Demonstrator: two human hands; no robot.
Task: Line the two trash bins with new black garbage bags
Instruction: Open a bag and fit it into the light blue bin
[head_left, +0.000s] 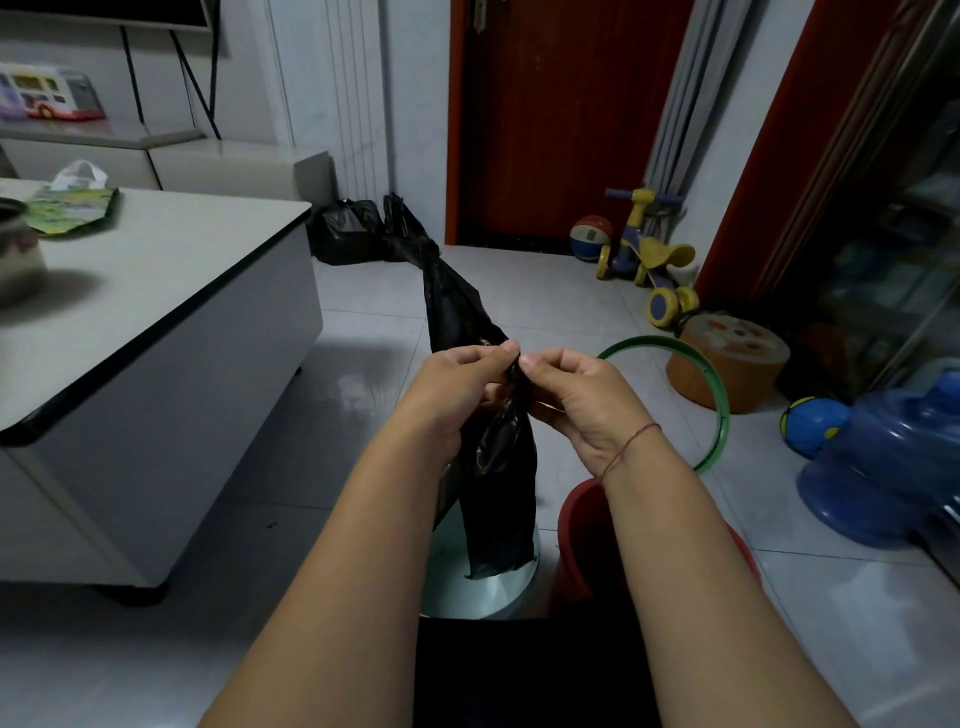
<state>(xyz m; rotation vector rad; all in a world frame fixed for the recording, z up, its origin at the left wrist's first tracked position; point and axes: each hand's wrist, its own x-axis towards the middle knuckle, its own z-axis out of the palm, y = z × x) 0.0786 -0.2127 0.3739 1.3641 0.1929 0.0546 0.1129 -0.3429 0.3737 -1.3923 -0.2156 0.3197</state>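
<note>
left hand (457, 395) and right hand (582, 400): each grip pinches black garbage bag (498, 467) | bag hangs over white bin (483, 587) | red bin (582, 540) beside, possibly touching

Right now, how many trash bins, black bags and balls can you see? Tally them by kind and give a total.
Trash bins: 2, a white bin and a red bin.
Black bags: 3, a held bag pinched by the left hand and right hand, a full bag, a limp bag.
Balls: 2, a basketball and a blue ball.
Total: 7.
</note>
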